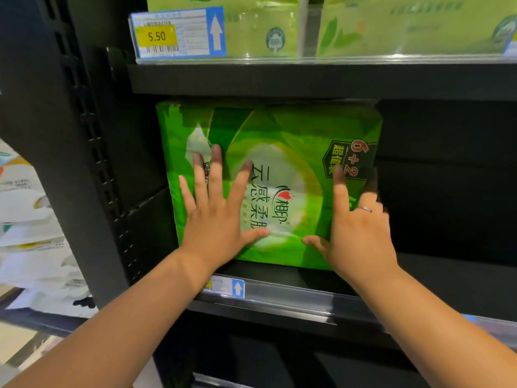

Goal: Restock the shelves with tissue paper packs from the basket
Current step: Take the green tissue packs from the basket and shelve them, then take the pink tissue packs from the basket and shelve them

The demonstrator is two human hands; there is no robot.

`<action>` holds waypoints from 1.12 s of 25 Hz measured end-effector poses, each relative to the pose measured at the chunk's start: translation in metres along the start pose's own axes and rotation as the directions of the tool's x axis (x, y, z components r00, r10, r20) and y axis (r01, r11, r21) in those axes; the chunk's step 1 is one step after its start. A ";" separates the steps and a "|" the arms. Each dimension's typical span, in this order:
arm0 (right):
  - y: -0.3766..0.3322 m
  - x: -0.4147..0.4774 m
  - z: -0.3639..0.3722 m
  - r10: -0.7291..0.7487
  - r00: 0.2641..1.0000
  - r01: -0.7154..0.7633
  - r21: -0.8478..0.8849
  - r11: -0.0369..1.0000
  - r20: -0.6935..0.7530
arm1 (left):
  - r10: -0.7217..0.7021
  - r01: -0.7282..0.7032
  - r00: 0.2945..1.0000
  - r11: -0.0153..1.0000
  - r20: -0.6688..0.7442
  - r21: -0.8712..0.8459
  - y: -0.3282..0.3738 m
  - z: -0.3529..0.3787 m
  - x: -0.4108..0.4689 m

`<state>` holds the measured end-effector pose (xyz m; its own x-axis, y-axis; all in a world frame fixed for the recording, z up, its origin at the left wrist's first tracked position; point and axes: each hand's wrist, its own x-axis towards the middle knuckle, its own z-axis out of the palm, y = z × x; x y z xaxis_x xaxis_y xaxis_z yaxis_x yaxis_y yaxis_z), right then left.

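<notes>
A green tissue paper pack (279,152) is seen at the centre of the frame, standing on a dark shelf (436,273) inside a black shelving unit. The pack's top edge sits just under the shelf board above (279,79), with almost no gap visible. Its left edge is set near the black perforated upright (92,152), with a narrow dark strip between them. To the right of the pack, the shelf is seen as open dark space reaching to the frame's right edge. A clear rail (293,296) with a small blue arrow tag (237,288) runs along the shelf's front edge below the pack.

The back of the shelf is lost in shadow, so its depth cannot be made out. The pack's lower edge is partly covered by both hands. In the upper part of the frame, pale green packs (419,26) are cut off by the top edge, behind a price label (176,33) reading 5.50. At the left edge, blurred white packages (30,225) are only partly visible.

The left hand (215,217) is laid flat on the pack's face, fingers spread wide, nothing gripped. The right hand (358,228) is pressed near the pack's right side, index finger extended on the front, thumb spread; its other fingers are shadowed, and any wrap around the edge cannot be told.
</notes>
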<state>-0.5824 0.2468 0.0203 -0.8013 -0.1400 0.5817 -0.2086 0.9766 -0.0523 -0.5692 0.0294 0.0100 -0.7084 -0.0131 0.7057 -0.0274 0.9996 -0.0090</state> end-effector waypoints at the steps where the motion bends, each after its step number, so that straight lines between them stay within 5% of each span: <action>1: -0.001 -0.006 0.001 0.001 0.998 -0.003 -0.024 1.000 -0.058 | 0.007 -0.007 1.000 1.000 0.002 -0.023 0.003 -0.004 -0.003; 4: 0.001 -0.028 0.005 0.071 0.997 -0.071 0.032 0.997 0.002 | 0.122 -0.120 0.992 0.988 0.013 -0.092 0.019 -0.012 -0.017; 10: 0.052 -0.100 -0.025 0.066 0.985 -0.022 0.270 0.963 -0.157 | 0.367 -0.347 0.930 0.869 -0.011 -0.352 0.090 -0.032 -0.048; 18: 0.153 -0.263 -0.077 0.320 0.947 -0.319 -0.029 0.947 0.030 | 0.642 -0.523 0.767 0.607 -0.018 -0.598 0.214 -0.041 -0.146; 22: 0.204 -0.372 -0.097 0.537 0.832 -0.504 -0.215 0.836 0.138 | 0.746 -0.550 0.658 0.571 0.106 -0.610 0.289 -0.039 -0.213; 28: 0.269 -0.562 -0.145 0.825 0.499 -0.700 -0.438 0.564 0.266 | 0.901 -0.556 0.398 0.385 0.171 -0.736 0.429 -0.080 -0.349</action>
<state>-0.1067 0.6123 -0.2030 -0.7208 0.6924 0.0315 0.6886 0.7206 -0.0811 -0.2771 0.4649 -0.1839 -0.4273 0.8912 0.1521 0.9028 0.4114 0.1254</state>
